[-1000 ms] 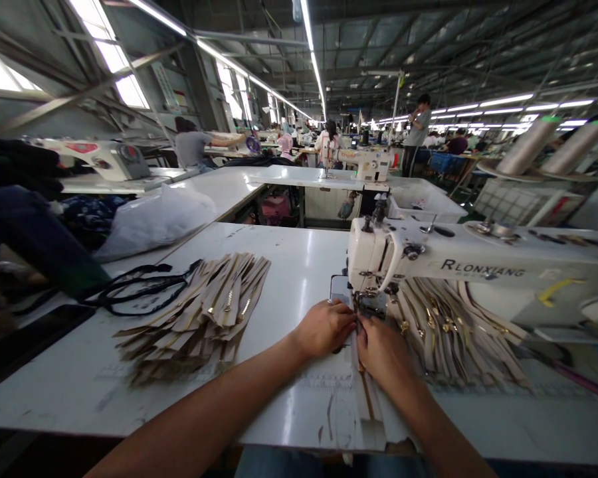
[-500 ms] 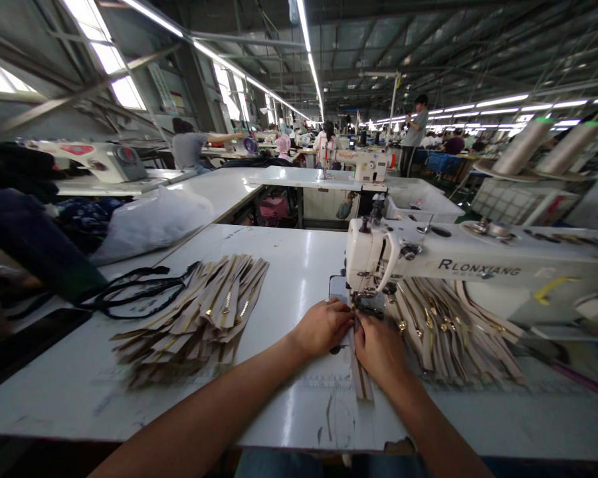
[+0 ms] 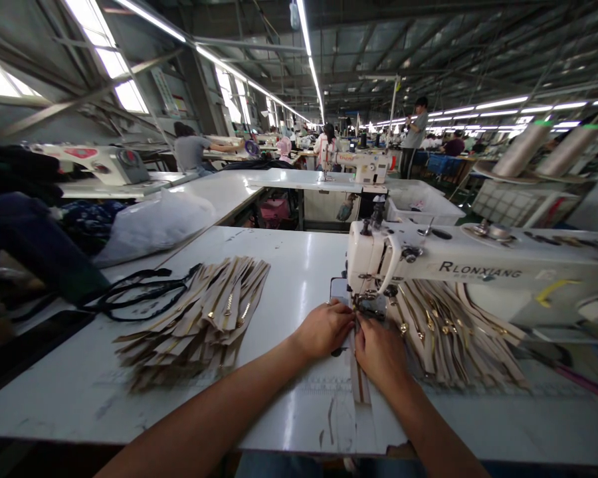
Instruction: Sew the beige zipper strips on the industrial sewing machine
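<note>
A beige zipper (image 3: pixel 361 386) lies lengthwise under the needle area of a white sewing machine (image 3: pixel 373 265), its tail hanging toward me along the table. My left hand (image 3: pixel 326 326) closes on the zipper's far end from the left, fingertips right by the presser foot. From the other side my right hand (image 3: pixel 381 348) pinches the same strip, thumb and fingers close to the left fingertips. The zipper's top end is hidden by the fingers and the machine head. Left of my hands lies a pile of beige zippers (image 3: pixel 199 325) with gold teeth.
More zippers with gold pulls (image 3: pixel 458 332) lie under the machine arm. Purple-handled scissors (image 3: pixel 583 382) rest at the right. Black straps (image 3: pixel 139 292) and a white plastic bag (image 3: pixel 154 222) are on the left. Behind stands a white bin (image 3: pixel 423 202); a person (image 3: pixel 416 136) stands farther back.
Both hands keep their hold beside the presser foot, and the zipper has hardly moved. The whole view has shifted very slightly.
</note>
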